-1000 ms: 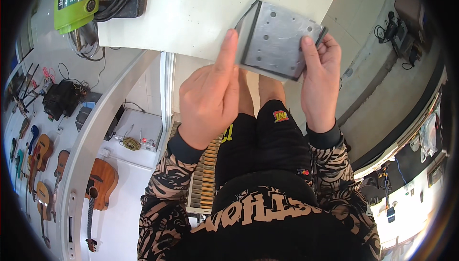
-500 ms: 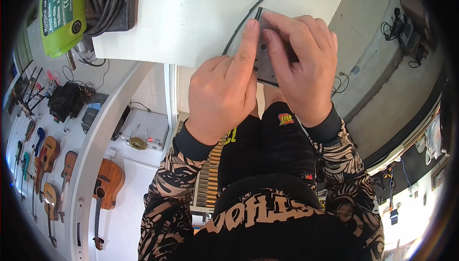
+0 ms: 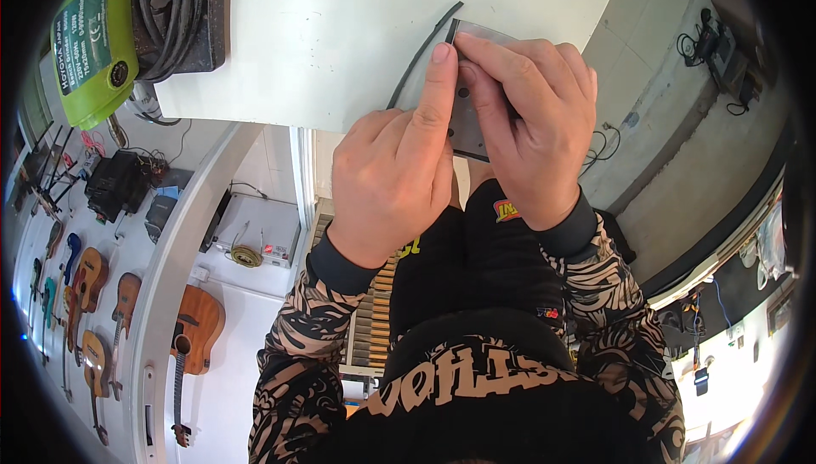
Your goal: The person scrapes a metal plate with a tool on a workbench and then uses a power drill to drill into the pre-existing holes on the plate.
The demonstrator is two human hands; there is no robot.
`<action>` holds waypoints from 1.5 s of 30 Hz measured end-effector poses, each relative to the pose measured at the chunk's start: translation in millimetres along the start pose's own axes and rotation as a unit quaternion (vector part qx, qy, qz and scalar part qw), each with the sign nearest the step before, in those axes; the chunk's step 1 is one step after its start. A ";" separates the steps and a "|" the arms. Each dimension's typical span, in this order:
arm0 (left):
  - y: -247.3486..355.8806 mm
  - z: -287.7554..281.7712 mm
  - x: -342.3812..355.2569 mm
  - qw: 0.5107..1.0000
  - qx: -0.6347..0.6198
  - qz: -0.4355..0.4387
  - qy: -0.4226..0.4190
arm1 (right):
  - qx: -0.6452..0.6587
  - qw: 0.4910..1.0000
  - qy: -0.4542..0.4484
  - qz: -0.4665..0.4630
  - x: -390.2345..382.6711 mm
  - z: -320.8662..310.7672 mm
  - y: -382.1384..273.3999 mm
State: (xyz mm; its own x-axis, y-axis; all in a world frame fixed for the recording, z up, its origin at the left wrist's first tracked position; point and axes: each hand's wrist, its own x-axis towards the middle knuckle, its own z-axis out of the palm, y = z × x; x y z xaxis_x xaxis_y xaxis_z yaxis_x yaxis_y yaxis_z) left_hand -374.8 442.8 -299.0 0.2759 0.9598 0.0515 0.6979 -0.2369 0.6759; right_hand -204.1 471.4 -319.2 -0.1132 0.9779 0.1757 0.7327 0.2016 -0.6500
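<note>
A flat grey metal plate (image 3: 470, 124) with round holes and a dark strip along its left edge lies between my hands, at the near edge of the white tabletop (image 3: 340, 31). My left hand (image 3: 393, 171) lays its straight index finger along that edge, the other fingers curled by the plate. With thumb and index finger close together near the plate's far end, my right hand (image 3: 540, 116) grips it from the right. Its remaining fingers are bent and partly hide the plate. Just left of the plate, a thin, slightly curved black strip (image 3: 422, 56) rests on the tabletop.
A green bench grinder (image 3: 95, 48) with a coiled black cable (image 3: 174, 5) stands at the far left of the tabletop. Guitars (image 3: 200, 328) hang at the left. Beyond the table's right side, a black device with cables (image 3: 722, 65) sits on the floor.
The view has shifted slightly, so the grinder sits farther left. My right thumb and index finger have slid a little nearer along the plate, baring more of its far end.
</note>
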 end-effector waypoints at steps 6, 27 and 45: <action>0.4 -1.8 0.2 1.000 -0.004 -0.001 -0.012 | -0.003 1.000 -0.001 -0.001 -0.4 -0.4 -0.4; 8.0 -12.4 4.1 0.997 0.024 -0.046 -0.056 | -0.020 0.997 -0.075 0.019 2.7 -0.2 -13.5; 12.5 -17.6 0.4 0.991 0.042 -0.091 -0.090 | -0.028 0.998 -0.054 -0.001 0.5 13.2 -9.2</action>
State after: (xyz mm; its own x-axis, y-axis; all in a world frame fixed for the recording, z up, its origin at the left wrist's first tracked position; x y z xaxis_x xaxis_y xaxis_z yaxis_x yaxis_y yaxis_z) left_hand -377.6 442.9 -277.6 0.2495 0.9469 -0.2026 0.7971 -0.0820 0.5983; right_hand -219.7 470.8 -322.9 -0.1836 0.9785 0.0938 0.7687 0.2024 -0.6068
